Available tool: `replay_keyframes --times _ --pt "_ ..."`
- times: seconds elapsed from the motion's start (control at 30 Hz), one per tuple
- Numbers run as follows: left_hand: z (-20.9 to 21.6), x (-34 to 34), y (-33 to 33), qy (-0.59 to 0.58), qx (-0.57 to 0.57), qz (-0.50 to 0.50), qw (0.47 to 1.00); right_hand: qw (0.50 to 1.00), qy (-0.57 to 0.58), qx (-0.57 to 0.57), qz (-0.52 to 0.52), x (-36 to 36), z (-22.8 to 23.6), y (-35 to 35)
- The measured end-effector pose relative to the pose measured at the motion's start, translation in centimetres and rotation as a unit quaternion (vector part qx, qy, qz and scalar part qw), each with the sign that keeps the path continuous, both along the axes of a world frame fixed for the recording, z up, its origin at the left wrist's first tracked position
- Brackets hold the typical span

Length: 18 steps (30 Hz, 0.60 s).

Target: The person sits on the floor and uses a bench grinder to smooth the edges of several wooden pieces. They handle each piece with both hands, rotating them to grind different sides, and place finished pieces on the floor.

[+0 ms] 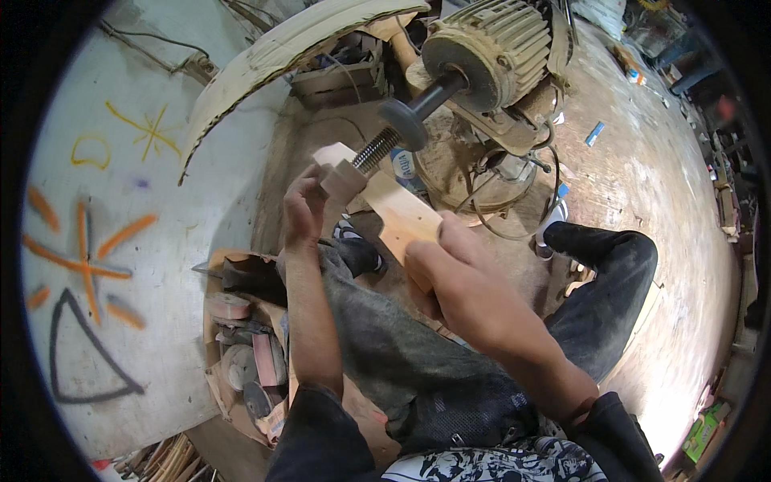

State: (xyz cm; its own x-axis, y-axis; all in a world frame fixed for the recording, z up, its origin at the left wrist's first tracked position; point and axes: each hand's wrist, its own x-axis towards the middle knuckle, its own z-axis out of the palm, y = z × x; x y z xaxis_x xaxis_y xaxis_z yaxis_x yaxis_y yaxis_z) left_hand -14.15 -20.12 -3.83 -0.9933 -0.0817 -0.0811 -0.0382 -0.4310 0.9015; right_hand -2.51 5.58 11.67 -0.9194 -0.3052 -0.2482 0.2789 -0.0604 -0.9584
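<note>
A pale wooden piece point(397, 210), flat and long, is held up between both hands in front of a dusty electric motor point(490, 44). My left hand point(303, 207) grips its far end, next to a blocky notch point(341, 173). My right hand point(450, 277) holds its near end. The far end of the wood meets a threaded spindle point(376, 150) that sticks out from the motor behind a dark round disc point(404, 122).
A cardboard box point(241, 353) with sanding rolls and discs sits at lower left against a white wall point(120, 209) with orange and black paint marks. My legs in dark trousers point(594, 297) spread over a sawdust-covered floor point(666, 185). A curved pale wooden panel point(281, 52) leans behind.
</note>
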Motion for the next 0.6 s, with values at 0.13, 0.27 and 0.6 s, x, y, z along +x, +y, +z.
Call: replay_keyframes --times 0.13,0.27,0.6 --pt "0.5 -0.9 -0.6 -0.032 -0.023 0.023 0.999 1.000 0.017 -0.005 -0.005 -2.2 -1.9 -1.8" --pt "1.5 -1.5 -0.4 -0.046 -0.036 0.011 0.998 0.997 0.076 0.024 -0.015 -1.9 -2.3 -1.8" --pt "2.4 4.0 2.5 0.082 -0.005 -0.053 0.995 0.987 -0.153 -0.043 0.021 5.4 1.7 5.0"
